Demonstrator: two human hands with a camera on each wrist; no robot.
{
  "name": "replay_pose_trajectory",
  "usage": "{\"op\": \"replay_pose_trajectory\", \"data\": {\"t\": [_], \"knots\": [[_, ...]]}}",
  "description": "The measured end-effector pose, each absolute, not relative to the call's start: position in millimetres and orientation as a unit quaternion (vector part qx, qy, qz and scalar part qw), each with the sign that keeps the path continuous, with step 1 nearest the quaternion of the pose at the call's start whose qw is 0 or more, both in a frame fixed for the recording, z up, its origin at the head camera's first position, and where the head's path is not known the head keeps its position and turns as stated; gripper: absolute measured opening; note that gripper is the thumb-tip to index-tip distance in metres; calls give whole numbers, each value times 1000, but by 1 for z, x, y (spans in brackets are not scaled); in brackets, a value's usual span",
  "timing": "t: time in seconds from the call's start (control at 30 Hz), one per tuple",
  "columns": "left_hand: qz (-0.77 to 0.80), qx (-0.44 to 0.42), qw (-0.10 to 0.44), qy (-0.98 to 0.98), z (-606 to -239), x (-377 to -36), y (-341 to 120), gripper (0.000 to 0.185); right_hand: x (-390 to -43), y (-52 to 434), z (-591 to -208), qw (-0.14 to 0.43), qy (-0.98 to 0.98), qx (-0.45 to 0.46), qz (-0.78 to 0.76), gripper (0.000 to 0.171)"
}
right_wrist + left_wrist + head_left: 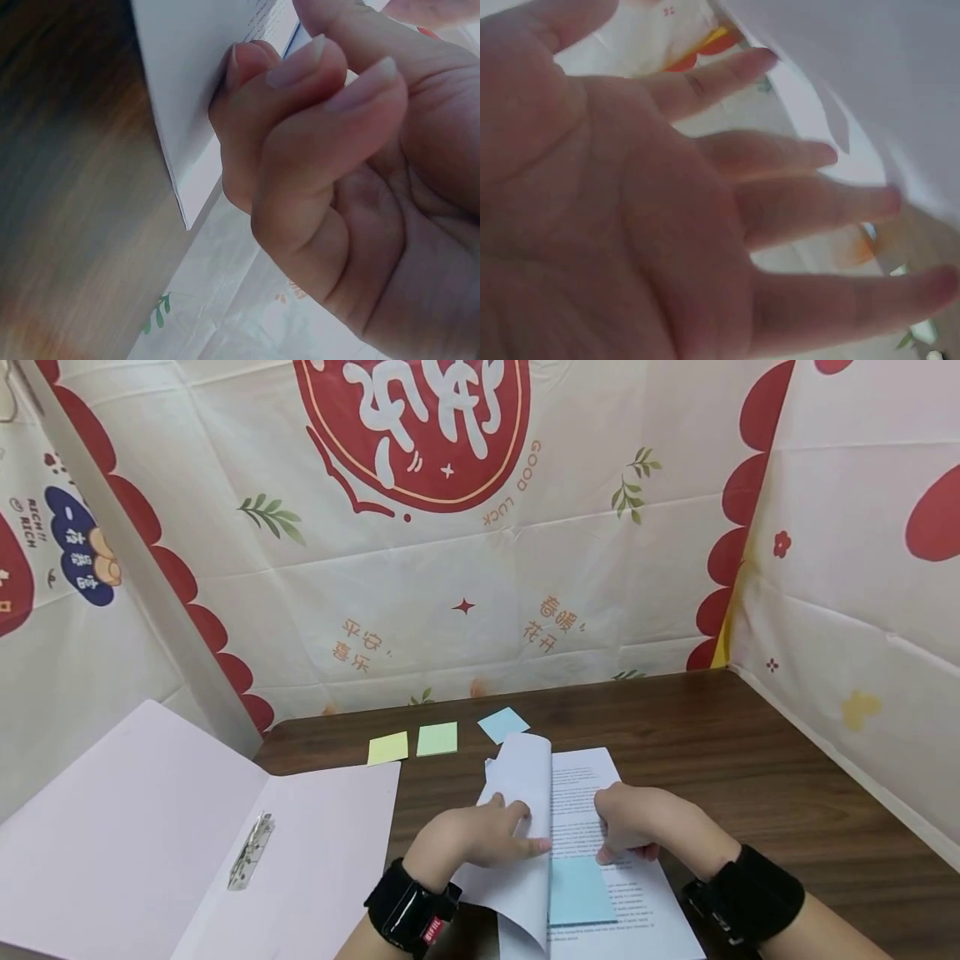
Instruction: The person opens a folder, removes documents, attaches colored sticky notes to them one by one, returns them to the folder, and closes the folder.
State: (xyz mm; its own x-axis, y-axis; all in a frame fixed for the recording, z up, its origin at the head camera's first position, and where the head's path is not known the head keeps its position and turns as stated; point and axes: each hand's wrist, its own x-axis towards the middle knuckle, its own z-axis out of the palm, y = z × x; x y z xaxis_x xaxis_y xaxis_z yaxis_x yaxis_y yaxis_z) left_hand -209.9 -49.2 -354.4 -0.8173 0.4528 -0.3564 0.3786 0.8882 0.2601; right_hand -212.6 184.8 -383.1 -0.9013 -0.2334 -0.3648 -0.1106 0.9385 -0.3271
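a: head view: your left hand (468, 839) lies with fingers straight on the turned-back sheet (521, 827), holding its curl over to the left. grip there is flat and apart, nothing pinched.

b: and the right?

a: right hand (637, 827) rests on the printed stack (600, 860), fingers curled. right wrist view shows fingertips (255, 71) tucked against a sheet edge (180, 127), so that grip is closed on paper.

b: where's the sticky?

a: blue note (581, 891) sits on the exposed page, just below both hands, close to the fold. stack lies mid tabletop (750, 777), open folder (187, 827) to its left.

b: how should you handle it?

a: my read: keep the left palm flat so the curl doesn't spring back over the note. hold the stack with light, even pressure; a hard pinch will likely crease the edge. spare notes: yellow (388, 748), green (437, 739), blue (503, 724), beyond the stack, well apart from the hands.
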Motion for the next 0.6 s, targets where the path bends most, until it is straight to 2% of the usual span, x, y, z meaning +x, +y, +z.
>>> {"op": "replay_pose_trajectory", "data": {"t": [0.13, 0.27, 0.47, 0.53, 0.6], "knots": [[97, 269, 234, 929, -356, -205, -44, 63, -213, 186, -383, 204, 963, -94, -149, 34], [108, 346, 235, 902, -355, -203, -38, 63, -214, 187, -382, 206, 962, -96, -151, 32], [111, 414, 235, 872, -356, -201, -33, 92, -215, 188, -381, 206, 962, -104, -146, 30], [139, 429, 218, 865, -358, -200, -29, 89, -215, 189, -380, 211, 960, -104, -153, 29], [181, 450, 183, 855, -359, -199, -25, 77, -215, 189, -378, 224, 955, -98, -167, 27]]}}
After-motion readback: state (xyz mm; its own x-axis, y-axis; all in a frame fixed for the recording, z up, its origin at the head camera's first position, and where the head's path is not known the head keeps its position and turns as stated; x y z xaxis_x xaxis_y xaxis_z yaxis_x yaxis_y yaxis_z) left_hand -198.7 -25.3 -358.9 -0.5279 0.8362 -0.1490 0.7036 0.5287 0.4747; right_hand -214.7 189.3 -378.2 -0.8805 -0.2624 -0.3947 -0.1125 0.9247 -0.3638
